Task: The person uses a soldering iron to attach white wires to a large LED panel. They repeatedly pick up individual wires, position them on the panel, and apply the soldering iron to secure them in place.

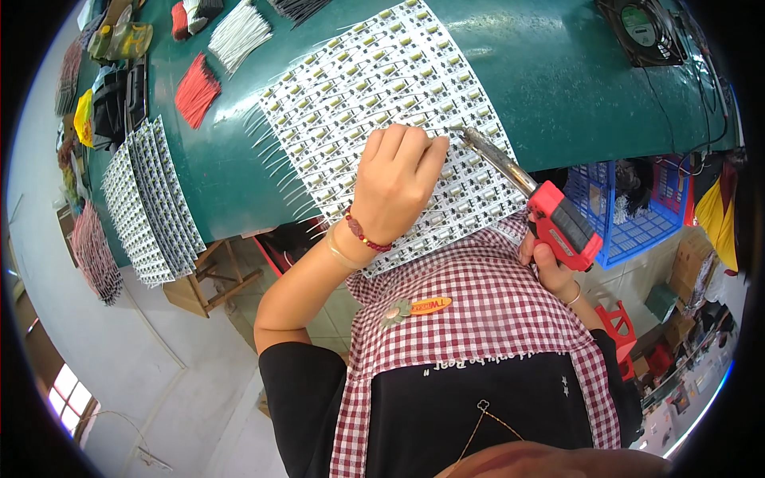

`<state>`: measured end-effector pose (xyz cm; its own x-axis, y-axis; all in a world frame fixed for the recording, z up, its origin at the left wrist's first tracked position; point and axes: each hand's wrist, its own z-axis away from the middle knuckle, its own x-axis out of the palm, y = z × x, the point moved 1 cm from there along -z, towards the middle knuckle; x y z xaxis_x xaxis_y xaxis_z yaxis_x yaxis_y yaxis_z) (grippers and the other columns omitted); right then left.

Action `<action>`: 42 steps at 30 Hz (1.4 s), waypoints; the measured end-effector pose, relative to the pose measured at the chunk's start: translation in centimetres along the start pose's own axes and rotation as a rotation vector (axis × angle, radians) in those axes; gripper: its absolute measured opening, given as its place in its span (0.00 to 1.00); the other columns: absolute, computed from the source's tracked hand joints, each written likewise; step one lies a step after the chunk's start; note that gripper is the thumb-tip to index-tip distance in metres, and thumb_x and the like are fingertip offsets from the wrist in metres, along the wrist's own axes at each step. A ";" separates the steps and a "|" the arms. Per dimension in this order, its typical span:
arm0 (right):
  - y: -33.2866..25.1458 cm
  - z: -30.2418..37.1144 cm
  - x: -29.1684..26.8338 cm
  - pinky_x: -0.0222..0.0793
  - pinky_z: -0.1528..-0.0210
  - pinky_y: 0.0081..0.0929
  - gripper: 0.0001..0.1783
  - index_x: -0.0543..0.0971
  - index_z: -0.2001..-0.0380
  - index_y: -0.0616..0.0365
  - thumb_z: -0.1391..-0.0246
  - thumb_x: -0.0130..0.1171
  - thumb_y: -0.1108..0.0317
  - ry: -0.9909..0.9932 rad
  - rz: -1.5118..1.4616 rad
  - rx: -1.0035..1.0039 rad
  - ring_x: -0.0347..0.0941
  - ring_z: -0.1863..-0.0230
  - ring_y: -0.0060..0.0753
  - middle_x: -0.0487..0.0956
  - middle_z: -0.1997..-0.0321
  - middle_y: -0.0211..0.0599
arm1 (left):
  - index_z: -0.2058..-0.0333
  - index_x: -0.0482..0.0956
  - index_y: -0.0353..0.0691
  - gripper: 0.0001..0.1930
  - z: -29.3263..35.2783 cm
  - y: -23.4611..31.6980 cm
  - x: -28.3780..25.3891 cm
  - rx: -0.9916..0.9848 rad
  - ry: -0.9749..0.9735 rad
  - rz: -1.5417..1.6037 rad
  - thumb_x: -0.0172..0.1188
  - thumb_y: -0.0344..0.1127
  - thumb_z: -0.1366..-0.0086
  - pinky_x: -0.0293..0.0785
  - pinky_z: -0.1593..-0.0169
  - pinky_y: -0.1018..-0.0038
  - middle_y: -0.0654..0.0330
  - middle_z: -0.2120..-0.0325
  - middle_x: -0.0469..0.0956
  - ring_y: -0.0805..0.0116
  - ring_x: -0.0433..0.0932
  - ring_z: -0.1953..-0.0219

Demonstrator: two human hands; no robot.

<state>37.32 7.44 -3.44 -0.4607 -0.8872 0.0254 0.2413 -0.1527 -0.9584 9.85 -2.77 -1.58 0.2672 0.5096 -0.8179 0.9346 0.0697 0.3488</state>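
Note:
A large white sheet of circuit boards (370, 68), covered in rows of small components, lies at the table's front edge and reaches over it toward my apron. White wires cross it, and their loose ends stick out along its left side. My left hand (401, 177) rests on the middle of the sheet, fingers curled and pinched together; what they pinch is hidden. In my right hand (550, 269) is a red and black soldering gun (564, 227), held by its grip. Its metal tip points up and left and reaches the sheet just right of my left fingertips.
Bundles of red wires (197, 92) and white wires (239, 36) lie on the green table (558, 88). At the left edge is a stack of similar board sheets (151, 203). A black fan (641, 32) stands at the far right, with a blue crate (637, 231) below the table edge.

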 end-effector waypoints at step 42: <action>-0.5 -0.5 -0.2 0.66 0.68 0.26 0.08 0.76 0.68 0.63 0.40 0.54 0.68 0.047 0.016 0.013 0.70 0.72 0.25 0.74 0.75 0.31 | 0.68 0.77 0.36 0.09 0.3 1.1 0.8 -0.071 -0.114 -0.131 0.57 0.23 0.51 0.65 0.65 0.68 0.59 0.76 0.65 0.63 0.69 0.70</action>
<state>36.90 7.91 -3.13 -0.4962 -0.8682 -0.0032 0.2595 -0.1448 -0.9548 11.17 -2.56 -1.97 0.1729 0.3924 -0.9034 0.9453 0.1914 0.2641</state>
